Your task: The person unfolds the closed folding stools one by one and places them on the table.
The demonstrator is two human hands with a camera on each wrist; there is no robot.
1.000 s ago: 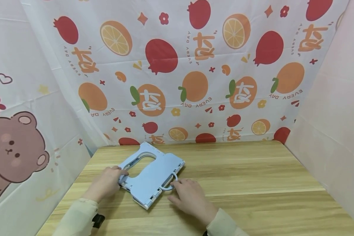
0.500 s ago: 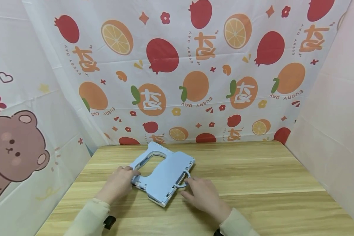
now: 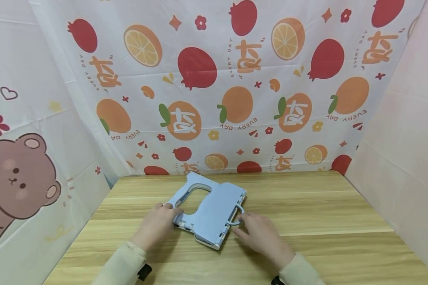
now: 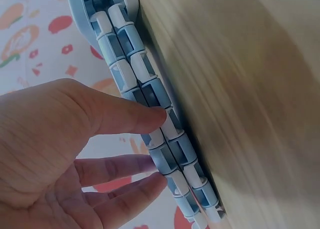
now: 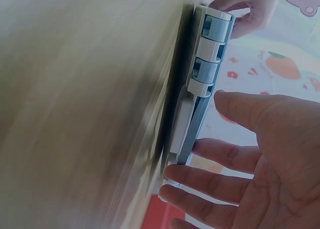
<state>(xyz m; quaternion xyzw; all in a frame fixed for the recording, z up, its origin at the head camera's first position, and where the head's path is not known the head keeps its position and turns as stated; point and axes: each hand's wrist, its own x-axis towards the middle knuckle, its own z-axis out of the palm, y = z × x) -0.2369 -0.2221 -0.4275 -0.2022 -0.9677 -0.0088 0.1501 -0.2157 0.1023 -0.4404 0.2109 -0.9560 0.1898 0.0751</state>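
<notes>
A light blue folding step stool [image 3: 217, 213], folded flat, lies at an angle just left of the table's middle. It has a large cutout on its left and a small loop handle [image 3: 241, 220] on its right edge. My left hand [image 3: 156, 227] pinches the stool's left edge; in the left wrist view its thumb [image 4: 145, 118] lies across the white and blue hinges [image 4: 150, 94]. My right hand [image 3: 262, 233] is at the loop handle, fingertips touching it. In the right wrist view those fingers [image 5: 215, 181] are mostly straight, with the thumb held apart.
The wood-grain table [image 3: 324, 221] extends to the right of the stool. Behind it hangs a white curtain [image 3: 235, 146] printed with fruit. A cloth with a bear print [image 3: 19, 178] covers the left side, and a pale sheet [image 3: 399, 150] the right.
The folded stool has slid to the right across the table. Both hands have travelled with it, the left still on its hinged edge and the right still at the handle.
</notes>
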